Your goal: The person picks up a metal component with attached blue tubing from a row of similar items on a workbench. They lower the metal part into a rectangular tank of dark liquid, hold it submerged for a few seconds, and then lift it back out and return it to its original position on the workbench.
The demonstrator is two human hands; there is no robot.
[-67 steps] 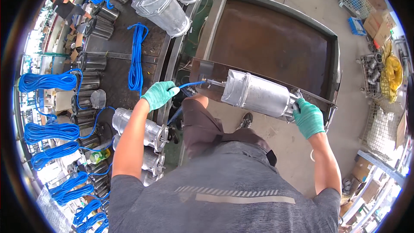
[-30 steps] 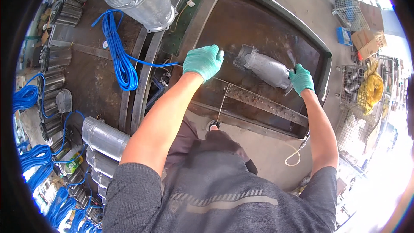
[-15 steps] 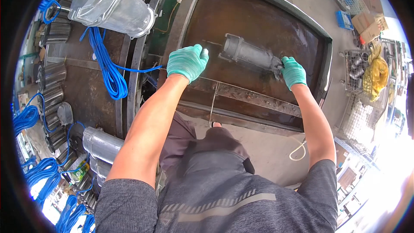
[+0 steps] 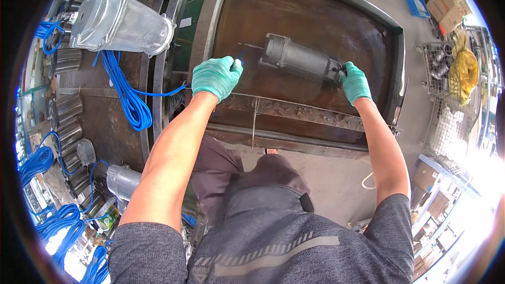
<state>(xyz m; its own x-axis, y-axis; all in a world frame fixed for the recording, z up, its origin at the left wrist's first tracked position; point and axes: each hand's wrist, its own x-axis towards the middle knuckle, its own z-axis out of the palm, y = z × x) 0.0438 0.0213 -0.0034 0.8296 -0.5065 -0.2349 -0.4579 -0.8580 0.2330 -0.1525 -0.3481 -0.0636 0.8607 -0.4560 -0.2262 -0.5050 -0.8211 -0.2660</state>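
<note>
My left hand [image 4: 214, 79], in a green glove, is closed over the tank's left near side. A blue cable [image 4: 168, 92] runs into it from the left, and a bit of blue shows beyond its fingertips. My right hand [image 4: 356, 85], also gloved in green, grips the right end of a grey cylindrical motor housing [image 4: 307, 62]. The housing lies tilted in brownish liquid inside a metal tank [image 4: 398, 73], its lower part blurred by the liquid. From its left end a thin shaft [image 4: 251, 46] sticks out toward my left hand.
Left of the tank, a silver motor housing [image 4: 123, 21] stands on a bench beside a coil of blue cable [image 4: 129, 97]. More cylinders and coils line the far left. A metal bar [image 4: 294, 111] crosses the tank's near side. Wire baskets [image 4: 439, 71] and a yellow sack [image 4: 463, 76] stand right.
The view has shifted slightly. The housing in my right hand has turned a little and appears deeper in the liquid. The blue bit at my left fingertips now shows.
</note>
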